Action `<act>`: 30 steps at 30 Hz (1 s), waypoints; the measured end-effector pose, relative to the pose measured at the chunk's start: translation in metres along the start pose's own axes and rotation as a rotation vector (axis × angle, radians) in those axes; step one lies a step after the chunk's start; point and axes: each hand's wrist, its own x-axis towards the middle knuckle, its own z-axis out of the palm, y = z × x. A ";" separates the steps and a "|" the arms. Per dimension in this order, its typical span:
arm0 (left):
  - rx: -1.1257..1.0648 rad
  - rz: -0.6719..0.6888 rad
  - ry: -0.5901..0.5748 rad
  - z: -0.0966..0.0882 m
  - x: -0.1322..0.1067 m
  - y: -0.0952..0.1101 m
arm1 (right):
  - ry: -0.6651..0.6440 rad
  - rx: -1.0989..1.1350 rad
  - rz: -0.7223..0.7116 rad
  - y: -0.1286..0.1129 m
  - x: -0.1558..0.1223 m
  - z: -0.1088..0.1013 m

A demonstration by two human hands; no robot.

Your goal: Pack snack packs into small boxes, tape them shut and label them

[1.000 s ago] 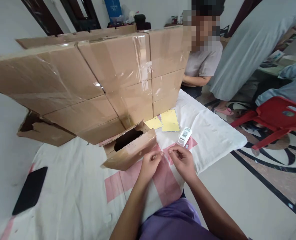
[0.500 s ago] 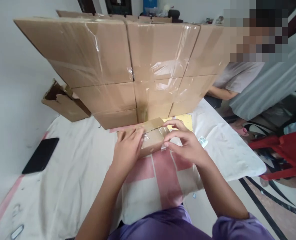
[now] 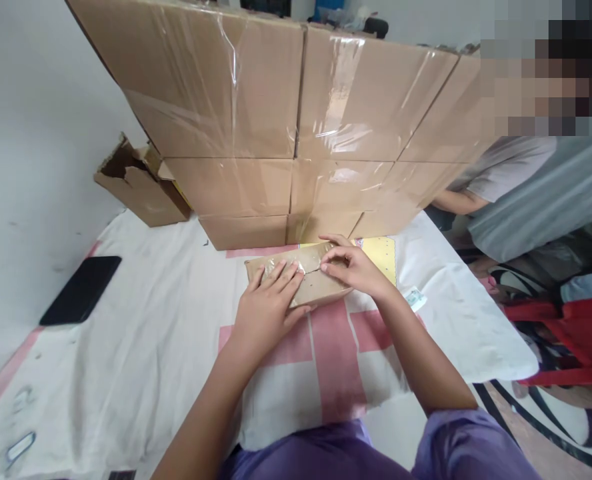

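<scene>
Have shifted the right hand (image 3: 352, 270) inward since the earlier frame, from the right end of the small cardboard carton (image 3: 323, 288) to the middle of its top, and laid the left hand (image 3: 270, 303) flatter over the left part. Compared with a second ago, have gone from hands held clear of a gaping carton to both hands upon it.

From the head view, find the carton on the white-and-pink tablecloth (image 3: 166, 313), just in front of the taped stack of cardboard boxes (image 3: 246, 187). Hold the left fingers spread and nearly straight, resting on the carton without grasping. Bend the right thumb and index together at the seam; cannot tell whether pinching clear tape (image 3: 300, 265) or only pressing it.

Judge much already done: see the opening covered and tape shining over the top. Judge a little left: see a dark gap line between the hands, apparently not smoothed over. Cannot tell how much tape lies hidden beneath the fingers.

Note also a yellow dotted sheet (image 3: 381, 257) by the right foot of the stack, a white printed packet (image 3: 415, 299) farther right and nearer, an open-topped cardboard box (image 3: 151, 200) just beside the stack's left end, and a flat black slab (image 3: 82, 290) beyond that end, nearer.
</scene>
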 end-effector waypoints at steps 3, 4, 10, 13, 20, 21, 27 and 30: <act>0.001 0.001 0.007 0.000 -0.001 0.000 | -0.032 0.009 -0.003 -0.003 0.004 -0.002; 0.004 0.001 0.009 0.000 0.000 0.000 | -0.044 -0.001 -0.010 -0.003 0.006 -0.003; 0.011 0.007 0.024 0.001 0.001 -0.001 | -0.068 -0.094 -0.036 0.000 0.011 -0.001; 0.009 0.006 0.010 0.001 0.002 -0.001 | -0.084 -0.128 -0.050 0.001 0.011 -0.001; -0.014 -0.004 0.014 0.001 0.002 -0.001 | -0.099 -0.164 -0.107 0.005 0.011 -0.003; -0.013 -0.002 0.017 0.001 0.002 0.000 | -0.085 -0.163 -0.119 0.006 0.012 -0.003; 0.005 0.000 0.015 0.001 0.001 -0.001 | -0.032 -0.190 -0.076 0.009 0.017 -0.001; 0.002 -0.004 0.013 -0.001 0.001 0.000 | -0.021 -0.215 -0.073 0.009 0.019 0.000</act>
